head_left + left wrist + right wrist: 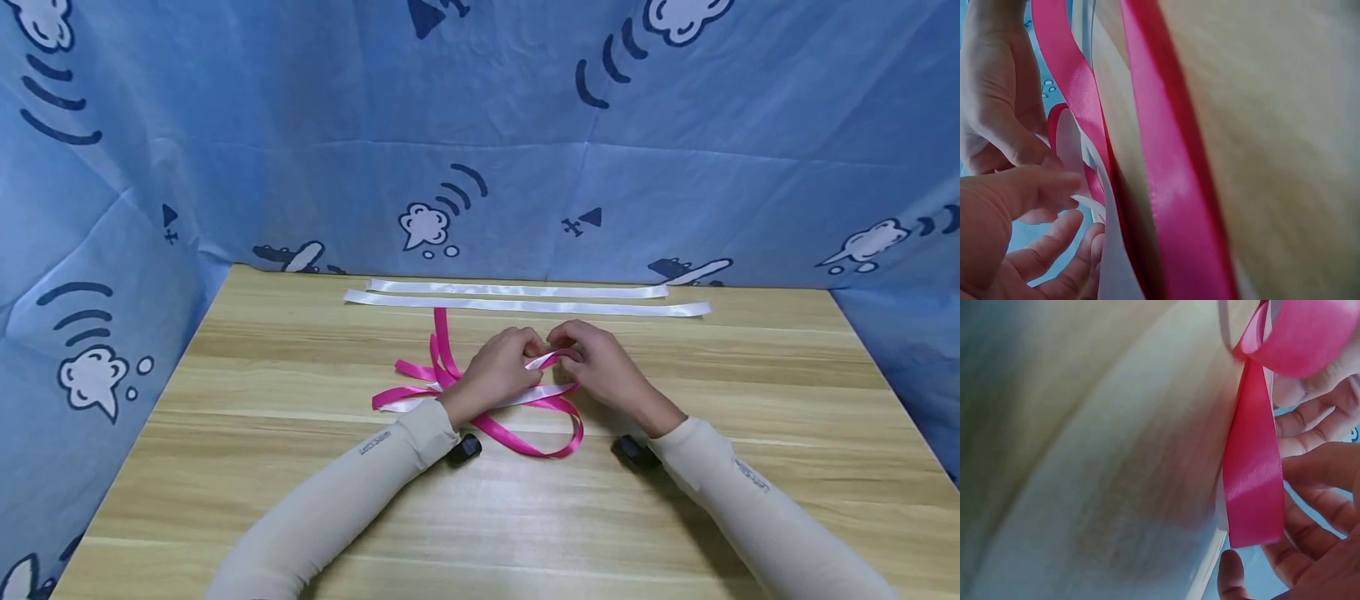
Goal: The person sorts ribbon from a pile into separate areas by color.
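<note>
Ribbons [510, 439] bunched mid-table [540, 533]; left hand [502, 367] and right hand [603, 358] apparently both pinching one strand [542, 361] between them. Step, judged: looping or knotting; next move likely calls for passing an end through, loop kept open

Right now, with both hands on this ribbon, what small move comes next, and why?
I'd probably ease your left hand and right hand slightly apart with a light grip: they're close together at the ribbon, while a pink loop spreads slack nearer you, so a gentle pull might draw it in.
</note>
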Motion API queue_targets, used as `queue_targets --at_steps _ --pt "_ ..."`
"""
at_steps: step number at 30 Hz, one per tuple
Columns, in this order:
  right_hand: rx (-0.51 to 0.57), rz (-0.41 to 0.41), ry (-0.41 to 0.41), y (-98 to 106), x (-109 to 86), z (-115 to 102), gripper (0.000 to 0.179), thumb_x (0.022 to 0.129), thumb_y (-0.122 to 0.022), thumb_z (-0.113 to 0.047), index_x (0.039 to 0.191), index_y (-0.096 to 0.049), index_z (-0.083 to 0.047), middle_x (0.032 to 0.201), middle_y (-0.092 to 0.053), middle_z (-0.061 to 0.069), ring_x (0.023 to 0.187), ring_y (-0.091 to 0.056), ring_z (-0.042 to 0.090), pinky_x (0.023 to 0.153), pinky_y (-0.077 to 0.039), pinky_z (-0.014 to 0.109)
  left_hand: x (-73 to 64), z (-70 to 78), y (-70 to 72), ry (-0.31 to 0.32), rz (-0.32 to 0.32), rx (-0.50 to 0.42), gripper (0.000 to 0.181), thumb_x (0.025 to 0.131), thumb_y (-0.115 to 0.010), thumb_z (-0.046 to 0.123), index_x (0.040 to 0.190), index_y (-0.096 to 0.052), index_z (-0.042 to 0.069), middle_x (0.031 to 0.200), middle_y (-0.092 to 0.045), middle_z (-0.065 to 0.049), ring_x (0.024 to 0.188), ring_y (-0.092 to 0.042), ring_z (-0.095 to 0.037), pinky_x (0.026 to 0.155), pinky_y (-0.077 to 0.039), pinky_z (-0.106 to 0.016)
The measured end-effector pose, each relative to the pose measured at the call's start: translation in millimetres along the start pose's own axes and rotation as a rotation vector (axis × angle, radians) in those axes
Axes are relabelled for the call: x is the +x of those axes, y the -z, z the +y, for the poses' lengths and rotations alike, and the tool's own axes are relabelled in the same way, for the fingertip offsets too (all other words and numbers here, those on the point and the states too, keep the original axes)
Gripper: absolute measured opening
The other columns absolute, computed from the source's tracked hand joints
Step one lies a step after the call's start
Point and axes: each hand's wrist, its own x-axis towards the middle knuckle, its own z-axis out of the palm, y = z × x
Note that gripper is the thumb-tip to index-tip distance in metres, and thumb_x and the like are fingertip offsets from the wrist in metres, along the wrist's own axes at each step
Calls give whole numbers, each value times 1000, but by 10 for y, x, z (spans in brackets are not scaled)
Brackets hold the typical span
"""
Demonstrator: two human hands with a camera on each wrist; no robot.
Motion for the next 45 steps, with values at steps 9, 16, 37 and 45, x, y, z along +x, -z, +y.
queue_targets --at_steps 9,16,37,45 --pt "-57 -32 -55 -30 19 -3 17 91 -67 13 99 -72 -2 98 -72 14 91 -63 26 85 -56 44 0 11 -35 4 -23 -5 22 89 -71 -3 109 -72 8 99 -65 -5 88 -54 -14 75 -44 -26" --pt "-75 -52 -49 -15 27 3 16 90 -68 12 91 -71 -4 91 -70 15 85 -60 24 80 -54 38 -27 24 -15 23 -41 4 19 90 -72 0 105 -73 11 93 -64 0 84 -55 -14 71 -44 -26" --pt "-33 -40 -99 76 -75 15 16 94 -67 10 92 -70 -6 97 -72 12 86 -61 25 74 -53 33 -407 -130 172 40 -61 64 16 88 -68 -1 83 -70 14 68 -52 5 70 -50 -12 60 -38 -24" --pt "3 9 -122 185 -134 -6 14 95 -66 9 94 -70 -5 96 -71 12 88 -63 26 75 -54 32 -583 -193 279 53 -70 -50 10 91 -71 3 93 -75 12 76 -60 2 76 -54 -15 67 -45 -25"
